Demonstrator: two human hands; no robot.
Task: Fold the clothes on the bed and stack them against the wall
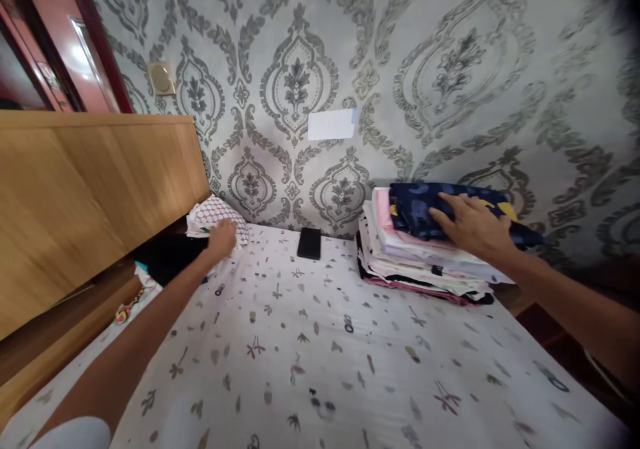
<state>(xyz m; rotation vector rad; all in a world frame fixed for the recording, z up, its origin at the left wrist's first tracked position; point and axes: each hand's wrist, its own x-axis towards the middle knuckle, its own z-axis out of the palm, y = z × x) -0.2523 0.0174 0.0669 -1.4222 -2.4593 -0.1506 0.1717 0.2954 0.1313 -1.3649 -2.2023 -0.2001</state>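
Note:
My right hand [473, 222] lies with fingers spread on a folded navy garment [417, 209], which has yellow patches. That garment tops a stack of folded clothes [405, 255] in white, pink, lilac and black. At the left, my left hand [223, 237] is at the edge of a white cloth with a red lattice pattern [215, 210]; its fingers are curled down, and whether they grip the cloth is unclear. Beside that wrist lies a black cloth [170, 257], and a white piece with colourful trim [143, 295] is nearer to me.
A black phone-like object [309, 243] lies on the patterned white bedsheet [300, 342] near the wall. A wooden headboard or panel [100, 189] stands along the left. The patterned wall [295, 55] rises behind, with a white paper [331, 125] on it.

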